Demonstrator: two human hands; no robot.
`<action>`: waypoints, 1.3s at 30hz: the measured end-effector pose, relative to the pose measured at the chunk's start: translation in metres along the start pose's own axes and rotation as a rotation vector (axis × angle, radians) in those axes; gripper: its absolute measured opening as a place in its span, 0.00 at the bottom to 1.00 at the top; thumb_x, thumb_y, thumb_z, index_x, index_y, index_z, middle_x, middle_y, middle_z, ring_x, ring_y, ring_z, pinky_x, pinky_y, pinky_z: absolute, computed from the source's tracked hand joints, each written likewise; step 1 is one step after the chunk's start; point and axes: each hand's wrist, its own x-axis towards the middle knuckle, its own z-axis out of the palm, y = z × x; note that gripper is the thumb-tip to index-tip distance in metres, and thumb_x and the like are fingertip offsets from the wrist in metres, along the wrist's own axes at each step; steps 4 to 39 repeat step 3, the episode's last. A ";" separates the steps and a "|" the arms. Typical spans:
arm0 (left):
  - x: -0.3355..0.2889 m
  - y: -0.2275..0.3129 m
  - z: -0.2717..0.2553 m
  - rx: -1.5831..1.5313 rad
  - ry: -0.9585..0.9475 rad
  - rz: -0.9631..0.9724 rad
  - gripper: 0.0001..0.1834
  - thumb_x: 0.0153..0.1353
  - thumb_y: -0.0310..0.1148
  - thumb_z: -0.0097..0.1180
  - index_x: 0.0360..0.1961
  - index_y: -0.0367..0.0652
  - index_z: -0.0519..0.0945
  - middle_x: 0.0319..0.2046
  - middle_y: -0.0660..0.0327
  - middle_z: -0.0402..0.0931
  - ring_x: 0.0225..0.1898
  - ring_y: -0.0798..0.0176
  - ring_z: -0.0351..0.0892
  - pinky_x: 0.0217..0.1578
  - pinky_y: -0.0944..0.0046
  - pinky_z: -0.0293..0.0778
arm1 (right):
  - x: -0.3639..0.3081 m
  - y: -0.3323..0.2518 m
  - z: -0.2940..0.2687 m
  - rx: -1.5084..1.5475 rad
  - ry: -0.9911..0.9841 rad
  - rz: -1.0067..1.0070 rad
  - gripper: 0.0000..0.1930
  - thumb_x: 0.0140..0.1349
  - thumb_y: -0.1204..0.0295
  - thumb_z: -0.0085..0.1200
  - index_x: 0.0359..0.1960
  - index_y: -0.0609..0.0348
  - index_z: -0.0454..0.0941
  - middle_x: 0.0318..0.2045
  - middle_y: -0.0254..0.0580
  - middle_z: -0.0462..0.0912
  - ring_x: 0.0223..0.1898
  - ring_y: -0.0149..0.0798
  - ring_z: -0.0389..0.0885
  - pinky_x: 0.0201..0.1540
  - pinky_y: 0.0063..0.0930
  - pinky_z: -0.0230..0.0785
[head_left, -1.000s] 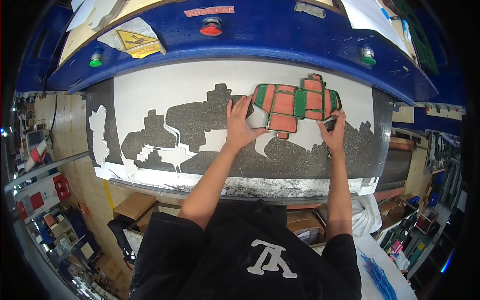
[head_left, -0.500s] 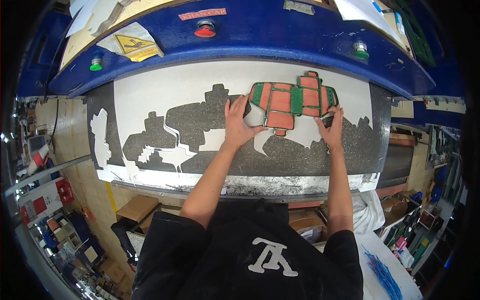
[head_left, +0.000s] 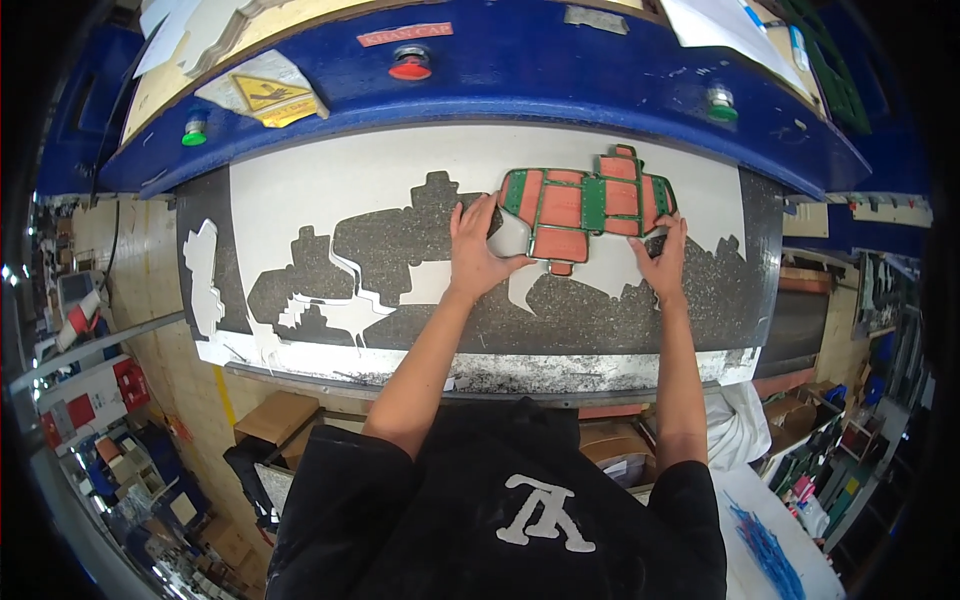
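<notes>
A cutting die point(head_left: 562, 205) with a green metal frame and orange-red pads lies on a white sheet point(head_left: 300, 170). My left hand point(head_left: 478, 250) grips its left side, thumb at the lower edge and fingers along the upper left edge. At its right end, my right hand point(head_left: 663, 258) holds the edge between thumb and curled fingers. Die-shaped pieces are gone from the sheet's near side, baring the dark speckled board point(head_left: 640, 325) beneath. A narrow strip of sheet point(head_left: 522, 290) hangs just below the die, near my left thumb.
Across the far side runs a blue machine beam point(head_left: 520, 75) with a red button point(head_left: 410, 64) and two green buttons point(head_left: 195, 130). White offcuts point(head_left: 203, 280) lie at the board's left end. A white table point(head_left: 775, 530) with blue strands stands at lower right.
</notes>
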 end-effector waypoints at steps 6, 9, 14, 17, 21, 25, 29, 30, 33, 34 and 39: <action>0.001 -0.002 0.001 0.045 -0.004 0.036 0.67 0.33 0.54 0.89 0.75 0.38 0.68 0.69 0.44 0.74 0.75 0.46 0.69 0.79 0.35 0.48 | 0.000 0.007 0.001 -0.006 -0.009 -0.039 0.33 0.56 0.64 0.77 0.58 0.53 0.69 0.68 0.62 0.73 0.74 0.67 0.66 0.80 0.67 0.42; 0.001 -0.002 0.001 0.045 -0.004 0.036 0.67 0.33 0.54 0.89 0.75 0.38 0.68 0.69 0.44 0.74 0.75 0.46 0.69 0.79 0.35 0.48 | 0.000 0.007 0.001 -0.006 -0.009 -0.039 0.33 0.56 0.64 0.77 0.58 0.53 0.69 0.68 0.62 0.73 0.74 0.67 0.66 0.80 0.67 0.42; 0.001 -0.002 0.001 0.045 -0.004 0.036 0.67 0.33 0.54 0.89 0.75 0.38 0.68 0.69 0.44 0.74 0.75 0.46 0.69 0.79 0.35 0.48 | 0.000 0.007 0.001 -0.006 -0.009 -0.039 0.33 0.56 0.64 0.77 0.58 0.53 0.69 0.68 0.62 0.73 0.74 0.67 0.66 0.80 0.67 0.42; 0.001 -0.002 0.001 0.045 -0.004 0.036 0.67 0.33 0.54 0.89 0.75 0.38 0.68 0.69 0.44 0.74 0.75 0.46 0.69 0.79 0.35 0.48 | 0.000 0.007 0.001 -0.006 -0.009 -0.039 0.33 0.56 0.64 0.77 0.58 0.53 0.69 0.68 0.62 0.73 0.74 0.67 0.66 0.80 0.67 0.42; 0.001 -0.002 0.001 0.045 -0.004 0.036 0.67 0.33 0.54 0.89 0.75 0.38 0.68 0.69 0.44 0.74 0.75 0.46 0.69 0.79 0.35 0.48 | 0.000 0.007 0.001 -0.006 -0.009 -0.039 0.33 0.56 0.64 0.77 0.58 0.53 0.69 0.68 0.62 0.73 0.74 0.67 0.66 0.80 0.67 0.42; 0.001 -0.002 0.001 0.045 -0.004 0.036 0.67 0.33 0.54 0.89 0.75 0.38 0.68 0.69 0.44 0.74 0.75 0.46 0.69 0.79 0.35 0.48 | 0.000 0.007 0.001 -0.006 -0.009 -0.039 0.33 0.56 0.64 0.77 0.58 0.53 0.69 0.68 0.62 0.73 0.74 0.67 0.66 0.80 0.67 0.42; 0.001 -0.002 0.001 0.045 -0.004 0.036 0.67 0.33 0.54 0.89 0.75 0.38 0.68 0.69 0.44 0.74 0.75 0.46 0.69 0.79 0.35 0.48 | 0.000 0.007 0.001 -0.006 -0.009 -0.039 0.33 0.56 0.64 0.77 0.58 0.53 0.69 0.68 0.62 0.73 0.74 0.67 0.66 0.80 0.67 0.42; 0.001 -0.002 0.001 0.045 -0.004 0.036 0.67 0.33 0.54 0.89 0.75 0.38 0.68 0.69 0.44 0.74 0.75 0.46 0.69 0.79 0.35 0.48 | 0.000 0.007 0.001 -0.006 -0.009 -0.039 0.33 0.56 0.64 0.77 0.58 0.53 0.69 0.68 0.62 0.73 0.74 0.67 0.66 0.80 0.67 0.42; 0.001 -0.002 0.001 0.045 -0.004 0.036 0.67 0.33 0.54 0.89 0.75 0.38 0.68 0.69 0.44 0.74 0.75 0.46 0.69 0.79 0.35 0.48 | 0.000 0.007 0.001 -0.006 -0.009 -0.039 0.33 0.56 0.64 0.77 0.58 0.53 0.69 0.68 0.62 0.73 0.74 0.67 0.66 0.80 0.67 0.42; 0.001 -0.002 0.001 0.045 -0.004 0.036 0.67 0.33 0.54 0.89 0.75 0.38 0.68 0.69 0.44 0.74 0.75 0.46 0.69 0.79 0.35 0.48 | 0.000 0.007 0.001 -0.006 -0.009 -0.039 0.33 0.56 0.64 0.77 0.58 0.53 0.69 0.68 0.62 0.73 0.74 0.67 0.66 0.80 0.67 0.42; 0.001 -0.002 0.001 0.045 -0.004 0.036 0.67 0.33 0.54 0.89 0.75 0.38 0.68 0.69 0.44 0.74 0.75 0.46 0.69 0.79 0.35 0.48 | 0.000 0.007 0.001 -0.006 -0.009 -0.039 0.33 0.56 0.64 0.77 0.58 0.53 0.69 0.68 0.62 0.73 0.74 0.67 0.66 0.80 0.67 0.42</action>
